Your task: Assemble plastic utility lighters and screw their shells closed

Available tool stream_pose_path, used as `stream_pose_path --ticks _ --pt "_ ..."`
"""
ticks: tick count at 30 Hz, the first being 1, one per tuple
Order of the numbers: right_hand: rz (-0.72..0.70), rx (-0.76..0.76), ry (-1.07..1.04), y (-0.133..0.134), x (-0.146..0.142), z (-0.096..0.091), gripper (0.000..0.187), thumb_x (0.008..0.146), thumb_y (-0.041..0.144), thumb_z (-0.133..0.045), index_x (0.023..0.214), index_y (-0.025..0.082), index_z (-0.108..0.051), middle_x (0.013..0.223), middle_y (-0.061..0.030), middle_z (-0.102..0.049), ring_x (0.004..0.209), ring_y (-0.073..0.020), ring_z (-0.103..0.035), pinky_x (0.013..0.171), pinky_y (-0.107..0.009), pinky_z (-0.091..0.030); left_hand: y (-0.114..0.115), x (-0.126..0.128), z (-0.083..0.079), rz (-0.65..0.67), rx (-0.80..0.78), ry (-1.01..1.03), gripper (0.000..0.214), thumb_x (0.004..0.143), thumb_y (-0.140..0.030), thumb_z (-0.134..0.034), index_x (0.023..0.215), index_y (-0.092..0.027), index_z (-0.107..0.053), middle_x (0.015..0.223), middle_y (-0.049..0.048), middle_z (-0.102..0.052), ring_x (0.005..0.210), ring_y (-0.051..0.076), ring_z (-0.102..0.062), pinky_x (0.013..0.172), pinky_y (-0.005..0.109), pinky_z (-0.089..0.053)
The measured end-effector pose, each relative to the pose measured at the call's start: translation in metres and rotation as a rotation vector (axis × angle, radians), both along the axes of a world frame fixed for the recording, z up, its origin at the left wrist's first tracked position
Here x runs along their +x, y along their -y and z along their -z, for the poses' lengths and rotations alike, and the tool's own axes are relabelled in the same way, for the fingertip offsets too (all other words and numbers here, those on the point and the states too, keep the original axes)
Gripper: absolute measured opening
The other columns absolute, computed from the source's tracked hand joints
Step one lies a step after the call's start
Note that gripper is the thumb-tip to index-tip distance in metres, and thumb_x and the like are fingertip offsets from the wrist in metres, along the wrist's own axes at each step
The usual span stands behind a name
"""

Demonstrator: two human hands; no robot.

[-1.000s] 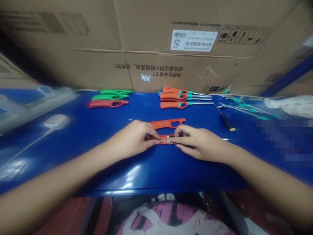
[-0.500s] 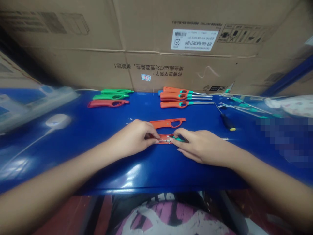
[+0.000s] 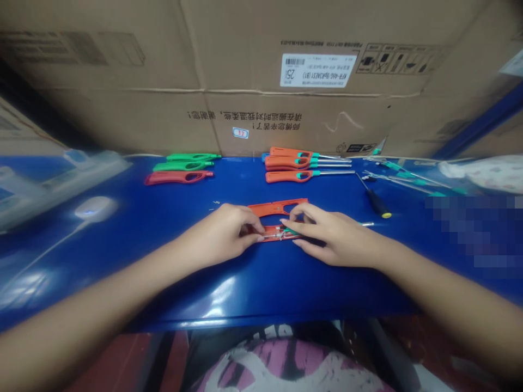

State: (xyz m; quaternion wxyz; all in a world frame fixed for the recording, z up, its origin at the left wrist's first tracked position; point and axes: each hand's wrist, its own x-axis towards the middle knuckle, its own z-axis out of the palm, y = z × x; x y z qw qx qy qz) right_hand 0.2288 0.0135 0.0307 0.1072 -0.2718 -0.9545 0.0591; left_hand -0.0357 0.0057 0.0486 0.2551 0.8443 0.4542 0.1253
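Orange lighter half-shell (image 3: 272,234) lies flat mid blue table (image 3: 245,283), just in front of 2nd half-shell (image 3: 278,207). L hand (image 3: 223,234) pinches its left end; R hand (image 3: 330,237) fingertips narrow on green trigger piece (image 3: 292,233) inside it. Prob best: pin shell flat, press straight down.

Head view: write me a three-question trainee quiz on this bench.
1. True or false: the screwdriver lies untouched on the table.
2. How many green shells lie at back left?
3. The left hand and right hand both touch: A) the screwdriver B) the nearer orange shell C) a green shell.
Key: 1 true; 2 two; 3 B.
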Motion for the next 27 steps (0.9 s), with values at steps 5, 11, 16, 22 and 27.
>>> stream_pose_path --ticks 5,11,16,22,27 --pt "0.078 -0.018 -0.086 -0.002 -0.002 0.008 0.042 0.098 0.031 -0.049 0.137 0.018 -0.057 0.126 -0.0133 -0.057 0.085 -0.019 -0.065 0.069 -0.034 -0.056 0.0 0.0 0.003 -0.003 0.027 0.006 0.013 0.089 -0.017 -0.066 0.094 -0.021 -0.078 0.093 0.0014 -0.077 0.082 0.016 -0.069 0.072 0.026 -0.048" --pt "0.19 -0.06 -0.162 -0.002 -0.01 0.017 0.035 0.097 0.032 -0.056 0.127 0.02 -0.066 0.12 -0.0096 -0.063 0.089 -0.0195 -0.067 0.073 -0.033 -0.055 0.002 0.002 0.006 0.005 0.062 0.026 0.012 0.087 -0.016 -0.068 0.093 -0.021 -0.078 0.09 0.0 -0.077 0.076 0.014 -0.068 0.07 0.025 -0.048" --pt "0.304 -0.17 -0.273 -0.002 -0.018 0.021 0.023 0.093 0.03 -0.063 0.11 0.021 -0.075 0.109 -0.0062 -0.068 0.086 -0.0171 -0.066 0.071 -0.03 -0.052 0.003 0.002 0.006 -0.008 0.049 0.021 0.013 0.086 -0.017 -0.069 0.093 -0.021 -0.078 0.091 0.0007 -0.077 0.078 0.015 -0.068 0.071 0.025 -0.049" --pt "0.35 -0.249 -0.356 -0.003 -0.023 0.02 0.016 0.089 0.027 -0.067 0.1 0.023 -0.077 0.101 -0.0038 -0.069 0.075 -0.0135 -0.061 0.064 -0.027 -0.047 0.006 0.003 0.004 0.019 0.099 -0.003 0.02 0.087 -0.014 -0.065 0.098 -0.023 -0.079 0.093 0.0024 -0.075 0.079 0.017 -0.068 0.07 0.026 -0.049" --pt "0.351 -0.255 -0.372 -0.003 -0.024 0.019 0.012 0.087 0.025 -0.068 0.095 0.022 -0.076 0.099 -0.004 -0.069 0.066 -0.0113 -0.055 0.059 -0.026 -0.043 0.007 0.006 0.005 0.002 0.108 -0.018 0.016 0.09 -0.025 -0.064 0.098 -0.022 -0.078 0.094 0.0041 -0.074 0.079 0.018 -0.068 0.074 0.029 -0.051"
